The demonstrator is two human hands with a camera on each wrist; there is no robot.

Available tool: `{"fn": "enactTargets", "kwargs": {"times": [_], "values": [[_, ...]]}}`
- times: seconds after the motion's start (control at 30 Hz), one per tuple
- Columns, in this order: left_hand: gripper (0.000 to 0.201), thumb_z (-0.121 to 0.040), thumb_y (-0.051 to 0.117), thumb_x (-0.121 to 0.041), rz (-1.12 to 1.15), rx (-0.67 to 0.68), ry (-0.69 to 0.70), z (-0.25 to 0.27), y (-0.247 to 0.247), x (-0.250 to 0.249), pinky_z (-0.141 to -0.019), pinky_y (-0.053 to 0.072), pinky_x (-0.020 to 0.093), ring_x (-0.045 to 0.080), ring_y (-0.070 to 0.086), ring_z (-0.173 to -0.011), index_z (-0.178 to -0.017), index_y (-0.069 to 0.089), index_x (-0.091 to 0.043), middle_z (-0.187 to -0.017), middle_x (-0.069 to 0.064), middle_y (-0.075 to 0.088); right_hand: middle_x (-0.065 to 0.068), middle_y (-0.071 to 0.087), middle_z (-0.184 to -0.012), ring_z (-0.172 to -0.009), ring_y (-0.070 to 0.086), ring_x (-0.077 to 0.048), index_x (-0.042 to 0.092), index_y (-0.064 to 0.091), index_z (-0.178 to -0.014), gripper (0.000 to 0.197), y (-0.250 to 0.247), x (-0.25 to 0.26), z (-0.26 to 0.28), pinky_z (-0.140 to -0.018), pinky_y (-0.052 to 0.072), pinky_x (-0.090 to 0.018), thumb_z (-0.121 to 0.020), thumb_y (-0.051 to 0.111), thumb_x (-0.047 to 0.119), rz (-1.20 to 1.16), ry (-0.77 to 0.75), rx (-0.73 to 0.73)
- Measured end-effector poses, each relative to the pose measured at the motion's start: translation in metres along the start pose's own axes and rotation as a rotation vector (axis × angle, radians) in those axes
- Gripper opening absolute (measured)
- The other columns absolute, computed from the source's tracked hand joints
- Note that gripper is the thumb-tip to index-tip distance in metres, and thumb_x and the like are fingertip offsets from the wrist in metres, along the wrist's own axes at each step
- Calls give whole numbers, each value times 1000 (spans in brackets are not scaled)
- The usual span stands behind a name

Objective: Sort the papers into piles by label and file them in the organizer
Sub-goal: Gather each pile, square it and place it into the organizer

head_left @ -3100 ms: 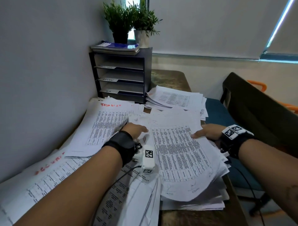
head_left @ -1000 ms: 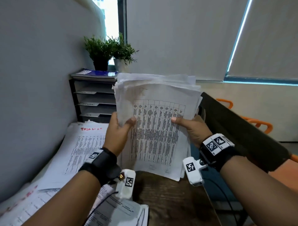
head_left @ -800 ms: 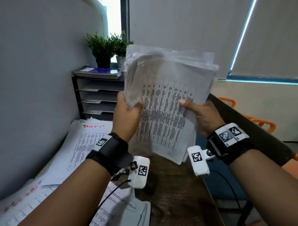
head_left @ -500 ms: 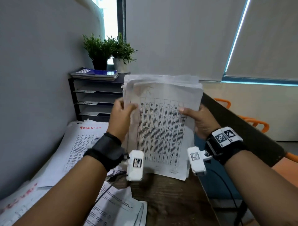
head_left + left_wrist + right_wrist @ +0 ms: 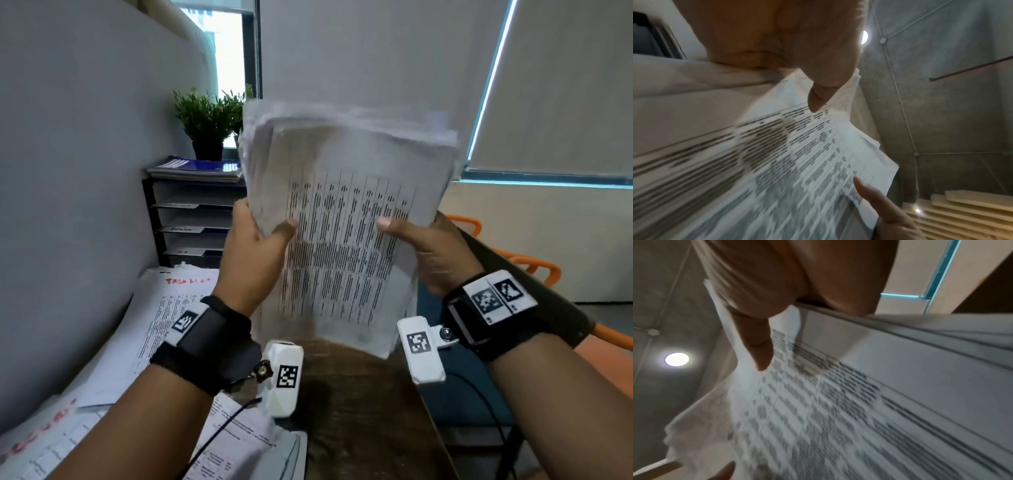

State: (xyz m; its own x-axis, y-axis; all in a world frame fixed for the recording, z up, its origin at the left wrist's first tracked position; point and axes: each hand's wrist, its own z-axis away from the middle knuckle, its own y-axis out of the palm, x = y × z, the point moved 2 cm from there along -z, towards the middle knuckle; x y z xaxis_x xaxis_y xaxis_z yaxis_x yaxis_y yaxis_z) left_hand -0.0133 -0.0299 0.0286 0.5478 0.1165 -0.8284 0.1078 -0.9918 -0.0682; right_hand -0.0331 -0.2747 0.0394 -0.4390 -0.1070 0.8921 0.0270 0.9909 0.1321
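Papers (image 5: 346, 219) — one thick stack upright, two hands' fingers grasping it — left hand (image 5: 251, 255), right hand (image 5: 433, 253).

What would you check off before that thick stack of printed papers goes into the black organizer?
1. Both hands grip the thick stack of printed white papers: left hand and right hand, thumbs on the front sheet. Ok.
2. Stack edges squared: the top edges are fanned and uneven. Not ok.
3. Stack's label known: the print is blurred. Cannot tell.
4. Black shelved desk organizer has free slots: the visible shelves look open. Ok.
5. Shelf labels readable: too small to read. Cannot tell.
6. Path clear: loose sheets with red writing lie before the organizer, and the stack hides its right part. Cannot tell.
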Motion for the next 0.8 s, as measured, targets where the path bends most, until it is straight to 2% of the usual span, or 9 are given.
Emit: {"fn": "enactTargets", "kwargs": {"times": [0.13,0.23,0.37,0.47,0.53,0.63,0.73,0.8], "values": [[45,-91,70,-21,135,23,-99,14,-3,25,-86,53,24,10,65,-107,-129,46,-18,-120,-2,64,-21,67,-125,-118,63,-39,1,56,-132,84,-13,-29,16,-106,43,-60,-60,93,26,-90,119,29],[41,-90,70,-22,128,111,-180,24,-4,49,-91,55,33,12,68,-105,-127,52,-17,-116,-1,69,-19,68,-124,-118,64,-36,7,65,-124,78,-15,-49,28,-107,45,-55,-55,95,29,-82,172,70],[36,-89,71,-16,180,162,-240,30,-5,64,-98,53,37,15,69,-107,-123,59,-18,-113,-2,74,-17,69,-122,-117,65,-33,9,65,-122,68,-13,-60,33,-109,42,-57,-60,90,18,-114,185,54],[40,-87,74,-22,240,136,-195,22,-3,52,-95,53,34,18,69,-108,-123,60,-13,-114,3,73,-19,70,-120,-115,66,-35,6,70,-116,67,-6,-53,27,-108,42,-58,-57,94,27,-122,146,28],[39,-88,73,-18,271,95,-135,12,-6,37,-92,54,30,20,69,-109,-123,59,-12,-116,6,72,-23,69,-120,-114,65,-39,3,70,-113,55,-7,-42,22,-106,44,-59,-65,90,21,-147,108,21],[31,-92,67,-13,261,70,-30,-1,-10,19,-93,55,34,19,68,-109,-122,57,-12,-118,6,70,-25,67,-120,-111,66,-39,-1,60,-126,53,-11,-28,14,-96,52,-53,-76,77,8,-155,32,10],[28,-94,64,-13,226,80,34,-3,-6,12,-93,54,30,15,67,-109,-120,55,-20,-117,3,69,-20,70,-113,-108,68,-36,4,65,-120,62,-9,-27,12,-96,53,-52,-65,90,20,-196,29,16],[39,-92,67,-16,204,92,74,-4,-4,14,-92,55,27,14,65,-113,-127,52,-22,-122,1,67,-21,68,-118,-112,65,-37,1,61,-126,77,-9,-31,12,-98,51,-52,-61,93,27,-192,43,-6]]}}
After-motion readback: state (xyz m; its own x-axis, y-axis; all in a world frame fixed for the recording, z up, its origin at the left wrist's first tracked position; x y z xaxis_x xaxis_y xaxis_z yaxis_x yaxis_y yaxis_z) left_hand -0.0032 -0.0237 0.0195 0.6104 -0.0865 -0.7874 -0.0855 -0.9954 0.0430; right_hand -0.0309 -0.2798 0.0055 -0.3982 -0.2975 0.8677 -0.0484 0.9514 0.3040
